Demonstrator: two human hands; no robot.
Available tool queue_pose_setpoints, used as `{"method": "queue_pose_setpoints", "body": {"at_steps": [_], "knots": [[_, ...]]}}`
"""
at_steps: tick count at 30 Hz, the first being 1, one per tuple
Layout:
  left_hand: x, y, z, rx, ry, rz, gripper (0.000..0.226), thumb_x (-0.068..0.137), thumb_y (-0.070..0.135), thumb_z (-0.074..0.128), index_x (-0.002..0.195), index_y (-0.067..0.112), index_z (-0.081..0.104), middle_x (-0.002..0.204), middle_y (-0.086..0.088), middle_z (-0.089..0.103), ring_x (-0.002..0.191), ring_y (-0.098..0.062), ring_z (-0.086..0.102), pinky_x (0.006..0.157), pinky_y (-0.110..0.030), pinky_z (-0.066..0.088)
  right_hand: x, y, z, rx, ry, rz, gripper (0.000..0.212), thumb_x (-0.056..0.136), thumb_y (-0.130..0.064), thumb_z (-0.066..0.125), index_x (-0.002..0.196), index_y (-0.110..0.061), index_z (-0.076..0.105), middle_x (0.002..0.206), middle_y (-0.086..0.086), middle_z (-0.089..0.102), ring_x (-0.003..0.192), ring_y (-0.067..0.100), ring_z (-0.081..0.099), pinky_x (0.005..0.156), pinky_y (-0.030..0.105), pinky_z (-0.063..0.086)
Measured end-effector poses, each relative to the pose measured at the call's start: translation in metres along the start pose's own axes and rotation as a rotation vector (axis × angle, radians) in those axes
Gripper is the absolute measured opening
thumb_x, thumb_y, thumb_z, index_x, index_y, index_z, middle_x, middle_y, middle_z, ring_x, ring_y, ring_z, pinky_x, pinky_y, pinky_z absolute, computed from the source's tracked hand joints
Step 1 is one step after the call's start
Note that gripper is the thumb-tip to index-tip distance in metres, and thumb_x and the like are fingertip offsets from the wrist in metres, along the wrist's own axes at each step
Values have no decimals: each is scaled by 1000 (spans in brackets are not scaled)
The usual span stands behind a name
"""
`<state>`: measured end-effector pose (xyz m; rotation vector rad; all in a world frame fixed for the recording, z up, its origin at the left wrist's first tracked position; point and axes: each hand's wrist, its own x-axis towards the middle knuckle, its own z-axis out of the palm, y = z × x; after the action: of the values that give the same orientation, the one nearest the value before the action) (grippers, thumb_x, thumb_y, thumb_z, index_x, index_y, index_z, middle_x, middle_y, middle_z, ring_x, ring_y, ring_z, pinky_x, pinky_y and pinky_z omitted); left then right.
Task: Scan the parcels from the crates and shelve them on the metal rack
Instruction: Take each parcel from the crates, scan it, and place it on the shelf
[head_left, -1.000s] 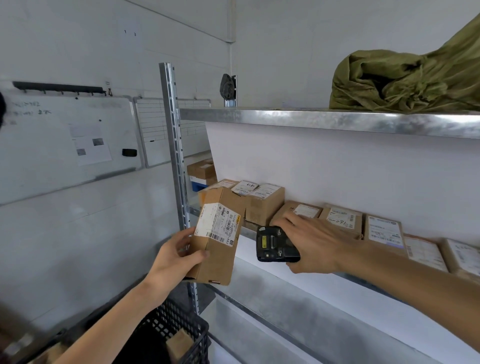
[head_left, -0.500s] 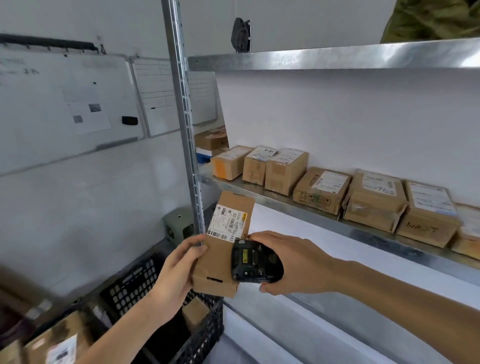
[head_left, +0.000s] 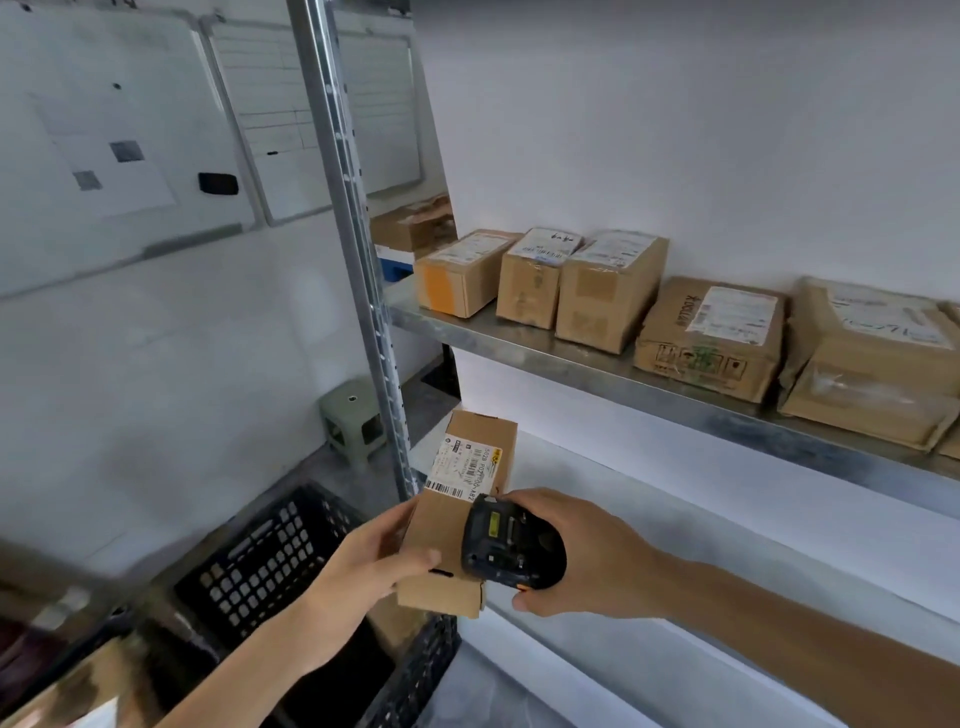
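Below rack shelf, parcel between hands.

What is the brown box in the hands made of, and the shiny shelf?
The small brown box looks like matte cardboard: dull tan faces, folded edges, a paper label stuck on. The shiny grey shelf looks like bare metal, perhaps galvanised steel, judging by its mottled silvery sheen.
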<state>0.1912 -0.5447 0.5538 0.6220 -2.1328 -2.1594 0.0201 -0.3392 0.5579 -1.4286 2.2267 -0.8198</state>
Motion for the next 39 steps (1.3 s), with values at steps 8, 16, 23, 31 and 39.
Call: {"method": "queue_pose_setpoints", "body": {"at_steps": [8,16,23,31,39], "knots": [[103,-36,-43,279,-133,-102,105,63,30,96,151,43,39,139,26,58,129,-2,57,111,-43,47,68,79,28,73,-11,81,77,69,-40,87,137,-41,51,126,-25,60,113,1,59,94,26,55],[188,-89,-63,305,-137,-56,81,71,0,87,136,35,53,124,23,70,120,-1,63,94,-13,50,124,140,62,58,-1,160,81,69,-43,85,141,-39,49,127,-22,60,112,2,59,95,30,53],[248,-115,-87,323,-143,-66,70,76,-10,79,118,40,54,99,40,69,102,16,64,74,-1,48,172,178,103,13,24,250,79,71,-41,85,141,-38,49,127,-18,60,109,3,58,92,24,51],[300,-142,-127,310,-172,-107,74,76,-13,78,123,39,52,104,41,68,106,16,62,75,-2,49,223,200,139,81,69,309,80,69,-38,84,141,-39,49,125,-21,60,107,1,58,92,22,50],[339,-167,-151,306,-122,-65,78,76,-17,75,132,34,56,119,18,72,118,-5,64,81,-14,56,257,213,152,92,95,336,85,69,-38,84,144,-41,45,126,-21,60,109,2,58,93,23,51]]}}
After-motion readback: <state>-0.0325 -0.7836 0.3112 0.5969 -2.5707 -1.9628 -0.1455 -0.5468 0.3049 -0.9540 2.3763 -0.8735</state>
